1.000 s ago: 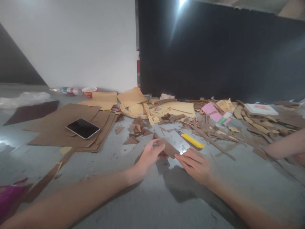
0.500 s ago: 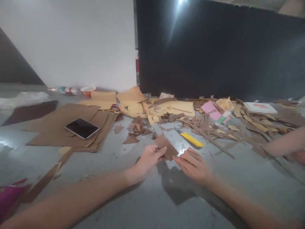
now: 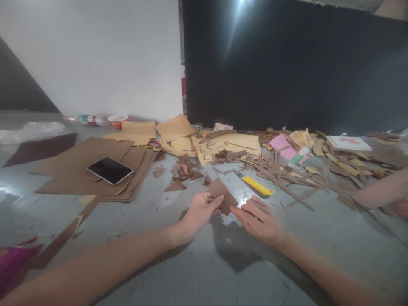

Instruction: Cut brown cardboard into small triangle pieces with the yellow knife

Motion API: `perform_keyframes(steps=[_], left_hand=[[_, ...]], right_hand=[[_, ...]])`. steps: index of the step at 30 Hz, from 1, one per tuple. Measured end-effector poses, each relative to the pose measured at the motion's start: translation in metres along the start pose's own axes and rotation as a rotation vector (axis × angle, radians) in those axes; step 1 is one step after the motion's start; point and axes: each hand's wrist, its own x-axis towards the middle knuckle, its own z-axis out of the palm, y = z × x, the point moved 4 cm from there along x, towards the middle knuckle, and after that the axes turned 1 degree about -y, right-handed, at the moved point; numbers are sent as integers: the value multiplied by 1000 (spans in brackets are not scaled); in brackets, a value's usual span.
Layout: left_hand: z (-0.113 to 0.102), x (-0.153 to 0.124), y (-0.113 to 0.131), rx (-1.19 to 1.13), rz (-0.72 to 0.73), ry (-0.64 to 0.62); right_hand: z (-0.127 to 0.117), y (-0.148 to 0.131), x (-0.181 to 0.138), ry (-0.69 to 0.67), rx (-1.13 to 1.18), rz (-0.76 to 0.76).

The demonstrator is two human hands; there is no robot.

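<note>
A small brown piece of paper [image 3: 225,193] is held up above the grey floor between my two hands. My left hand [image 3: 202,210] pinches its left side, thumb on top. At its lower right corner, the thumb and fingertips of my right hand [image 3: 258,219] are closed on the edge. Just beyond my right hand lies a yellow utility knife [image 3: 257,185] with its blade out. Several folded brown paper triangles [image 3: 186,170] are heaped beyond my left hand.
At left, a phone [image 3: 110,170] rests on stacked brown sheets [image 3: 76,182]. Paper strips [image 3: 280,170] and yellow offcuts [image 3: 236,143] litter the far side, with a glue stick [image 3: 299,156] among them. Another person's arm [image 3: 382,189] reaches in at right. A paper cup [image 3: 117,122] stands behind.
Almost nothing differs. Both hands keep their hold on the brown paper, which has shifted very slightly; the view has moved a touch.
</note>
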Motion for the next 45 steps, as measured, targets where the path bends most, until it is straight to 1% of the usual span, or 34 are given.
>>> perform_keyframes(steps=[5, 8, 10, 12, 14, 17, 19, 21, 23, 26, 27, 31, 36, 43, 45], left_hand=[[0, 1, 1, 23, 23, -12], [-2, 2, -2, 11, 20, -13], [-4, 3, -4, 28, 32, 9], [-5, 4, -6, 40, 46, 15], [-5, 5, -9, 20, 45, -12], [-3, 5, -11, -16, 26, -51], [-2, 4, -12, -19, 16, -56], [-1, 3, -11, -20, 10, -62], [0, 2, -9, -22, 10, -84], [3, 0, -4, -7, 17, -128], [4, -1, -3, -4, 20, -139], [6, -2, 0, -46, 20, -154], [6, 1, -1, -172, -2, -136], [5, 4, -5, -103, 39, -178], [5, 4, -7, -57, 53, -174]], right_hand=[[-2, 0, 5, 9, 18, -13], [1, 2, 4, 10, 45, 37], [4, 4, 2, 16, 133, 107], [7, 6, 1, 27, 277, 233], [11, 10, 0, 16, 428, 418], [17, 15, -1, -60, 573, 687], [21, 17, -3, -98, 624, 803], [24, 20, -5, -96, 668, 871], [25, 21, -6, -60, 700, 898], [26, 22, -7, 19, 735, 897], [27, 22, -7, 27, 753, 898], [30, 21, -8, -34, 824, 930], [29, 21, -7, -54, 797, 925], [30, 20, -8, -79, 804, 950], [30, 21, -8, -73, 803, 944]])
